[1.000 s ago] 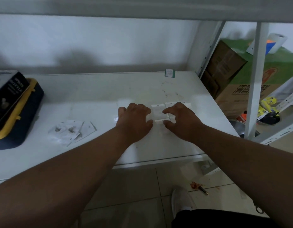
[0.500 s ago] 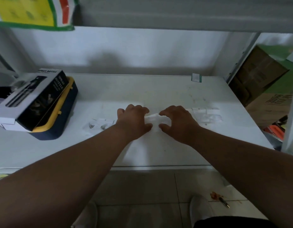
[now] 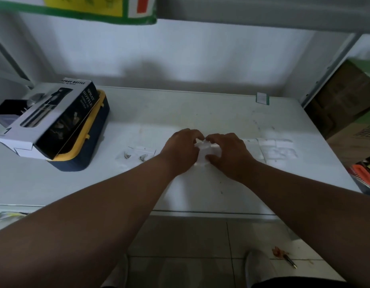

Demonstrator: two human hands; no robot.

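A small clear plastic packet [image 3: 203,149] lies on the white table [image 3: 180,113] between my two hands. My left hand [image 3: 181,151] grips its left side with curled fingers. My right hand [image 3: 227,152] pinches its right side, thumb below and fingertips at the top edge. Both sets of fingertips nearly meet above the packet. What the packet holds is hidden. More clear packets [image 3: 277,149] lie flat in a row to the right of my right hand.
Left of my hands lie small packets with metal parts [image 3: 136,155]. A spray bottle box [image 3: 53,119] rests on a navy and yellow case [image 3: 84,150] at the far left. Cardboard boxes [image 3: 346,104] stand beyond the right edge. A shelf runs overhead.
My hands slid left away from the row of packets, taking one packet with them, and closed in until the fingertips nearly touch. The camera view swung left and up.
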